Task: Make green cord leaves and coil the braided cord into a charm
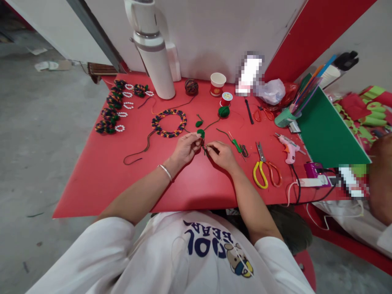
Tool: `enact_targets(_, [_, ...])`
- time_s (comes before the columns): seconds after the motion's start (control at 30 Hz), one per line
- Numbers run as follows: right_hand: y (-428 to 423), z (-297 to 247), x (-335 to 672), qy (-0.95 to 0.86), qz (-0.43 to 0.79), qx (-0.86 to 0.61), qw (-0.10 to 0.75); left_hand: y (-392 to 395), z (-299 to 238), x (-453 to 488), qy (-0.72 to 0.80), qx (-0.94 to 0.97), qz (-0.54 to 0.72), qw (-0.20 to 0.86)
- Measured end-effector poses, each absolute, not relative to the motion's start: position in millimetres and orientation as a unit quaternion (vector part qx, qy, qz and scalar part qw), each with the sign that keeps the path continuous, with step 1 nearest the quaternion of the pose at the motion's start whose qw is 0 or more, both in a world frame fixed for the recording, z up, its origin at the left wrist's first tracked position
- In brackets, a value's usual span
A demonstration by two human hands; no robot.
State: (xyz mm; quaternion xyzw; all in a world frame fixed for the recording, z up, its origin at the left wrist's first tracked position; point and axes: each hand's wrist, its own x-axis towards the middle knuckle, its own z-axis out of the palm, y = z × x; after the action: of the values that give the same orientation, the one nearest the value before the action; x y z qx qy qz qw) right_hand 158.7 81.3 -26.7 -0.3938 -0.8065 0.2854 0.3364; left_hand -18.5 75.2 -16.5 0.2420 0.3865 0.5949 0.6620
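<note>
My left hand [186,148] pinches a small green crocheted piece [201,133] over the red table [101,179]. My right hand [221,154] is closed just beside it, fingertips pinching the green yarn strand and what looks like a thin hook. The strand runs up to a green yarn ball [223,111]. Another small green crocheted piece [199,123] lies just beyond my hands. A multicoloured crocheted ring [169,123] lies behind my left hand, with a dark cord trailing from it.
A white flask [154,53], dark yarn ball [191,87], paper cup [217,83] and red spool [226,98] stand at the back. Crocheted flowers with bead rings [114,108] lie left. Yellow-and-orange scissors [266,169], pink glue gun [289,148], green board [327,130] lie right. Another person's arm [381,179] is at far right.
</note>
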Motion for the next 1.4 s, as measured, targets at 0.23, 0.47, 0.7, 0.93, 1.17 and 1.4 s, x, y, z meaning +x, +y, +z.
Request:
enact_targets(0.23, [80.4,-26.0,158.5,-0.799,0.289,-0.393,0.353,73.7,-16.0,-15.6,0.393,0.243,0.591,0.661])
enact_targets(0.47, [80.9,-29.7,157.1,-0.799,0.293,-0.390,0.351,78.5,-18.1,-18.5,0.395,0.217,0.573,0.684])
enact_targets(0.7, [79.9,-31.4,155.1,-0.786,0.308,-0.405,0.351,78.9,-21.9,-21.0,0.380,0.213,0.581,0.687])
enact_targets(0.93, [76.6,-28.8,152.6,-0.742,0.393,-0.419,0.345,77.5,-21.6,-20.1,0.377,0.226,0.585,0.682])
enact_targets(1.17, [75.0,-31.4,150.4,-0.706,0.452,-0.422,0.346,76.5,-19.9,-18.2,0.389,0.241,0.579,0.675])
enact_targets(1.4, [74.7,-30.4,151.3,-0.711,0.440,-0.420,0.353,75.6,-16.7,-16.7,0.396,0.241,0.575,0.674])
